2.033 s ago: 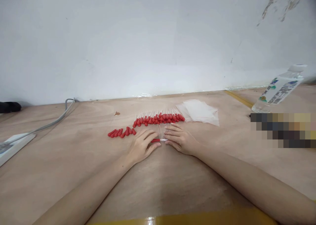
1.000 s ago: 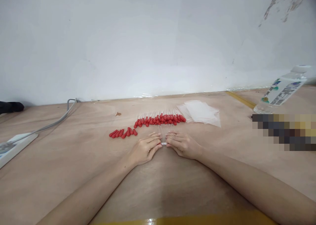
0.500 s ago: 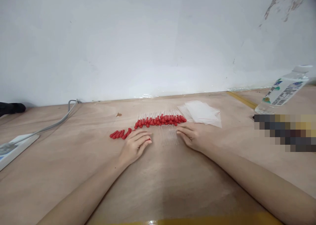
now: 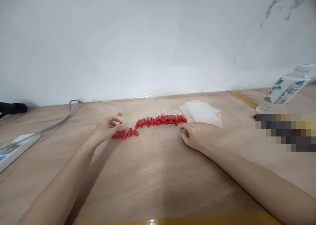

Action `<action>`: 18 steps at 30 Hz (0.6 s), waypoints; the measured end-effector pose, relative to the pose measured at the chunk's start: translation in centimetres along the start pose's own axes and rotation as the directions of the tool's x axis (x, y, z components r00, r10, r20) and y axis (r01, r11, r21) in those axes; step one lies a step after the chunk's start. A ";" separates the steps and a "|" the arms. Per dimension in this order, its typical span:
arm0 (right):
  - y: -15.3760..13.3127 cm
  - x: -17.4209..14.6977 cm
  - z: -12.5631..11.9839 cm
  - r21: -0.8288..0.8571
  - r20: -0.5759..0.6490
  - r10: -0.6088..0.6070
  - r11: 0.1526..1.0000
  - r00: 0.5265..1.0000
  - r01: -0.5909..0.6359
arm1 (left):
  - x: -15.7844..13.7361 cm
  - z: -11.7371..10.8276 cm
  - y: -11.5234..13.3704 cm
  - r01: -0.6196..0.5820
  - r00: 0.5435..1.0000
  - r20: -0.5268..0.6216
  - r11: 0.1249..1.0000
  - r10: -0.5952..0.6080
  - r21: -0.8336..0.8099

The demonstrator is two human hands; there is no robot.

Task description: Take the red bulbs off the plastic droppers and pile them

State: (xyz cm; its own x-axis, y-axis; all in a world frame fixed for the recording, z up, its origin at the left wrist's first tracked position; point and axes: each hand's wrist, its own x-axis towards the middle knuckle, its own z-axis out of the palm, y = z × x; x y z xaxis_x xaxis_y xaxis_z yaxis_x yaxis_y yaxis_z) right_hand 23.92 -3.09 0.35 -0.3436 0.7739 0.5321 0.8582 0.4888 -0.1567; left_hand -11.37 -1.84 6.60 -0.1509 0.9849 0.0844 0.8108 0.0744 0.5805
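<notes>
My left hand (image 4: 105,129) is raised at the left end of a short row of red rubber bulbs (image 4: 129,133), its fingers curled toward the thumb. A small red bulb (image 4: 120,122) shows at the tips of thumb and forefinger, mostly hidden. Farther right lies a longer, denser row of red bulbs (image 4: 161,120), with thin clear tubes (image 4: 153,113) reaching out behind it. Loose thin clear tubes (image 4: 169,136) lie in front of that row. Beside them my right hand (image 4: 194,136) has its fingers bent inward around a thin clear tube (image 4: 177,128).
White paper or plastic sheets (image 4: 203,111) are stacked loosely behind my right hand. A clear labelled bottle (image 4: 286,90) stands tilted at the far right. At the left lie a power strip (image 4: 24,146) and a grey cable (image 4: 56,123). A white wall (image 4: 148,47) closes off the back.
My left hand has moved left and up, uncovering the right end of the short bulb row. My right hand has stayed near the loose tubes, and its fingers have curled in.
</notes>
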 end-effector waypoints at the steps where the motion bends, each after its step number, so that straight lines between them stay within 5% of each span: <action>1: -0.1 0.1 -0.1 0.001 -0.002 -0.013 1.000 1.000 0.013 | 0.0 -0.1 -0.1 0.031 0.999 0.017 0.999 -0.031 -0.018; 10: -2.2 0.9 -1.8 -0.072 0.008 0.002 0.997 1.000 -0.002 | 0.1 2.2 -0.2 0.113 0.983 0.165 0.976 -0.083 -0.184; 14: -2.2 0.7 -1.0 -0.030 -0.031 -0.030 0.999 0.999 0.029 | 0.1 2.2 0.2 0.138 0.982 0.148 0.979 -0.116 -0.152; 18: -1.5 0.2 1.2 0.102 -0.066 -0.066 0.992 0.996 0.072 | 0.2 2.1 0.3 0.015 1.000 0.026 1.000 -0.015 -0.002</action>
State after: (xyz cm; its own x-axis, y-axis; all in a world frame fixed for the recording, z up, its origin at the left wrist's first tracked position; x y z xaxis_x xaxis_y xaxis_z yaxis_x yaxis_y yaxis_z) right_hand 22.11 -3.20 -0.26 -0.3732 0.7118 0.5950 0.7877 0.5820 -0.2022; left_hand -10.01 -1.29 5.08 -0.1485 0.9874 0.0547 0.8074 0.0891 0.5832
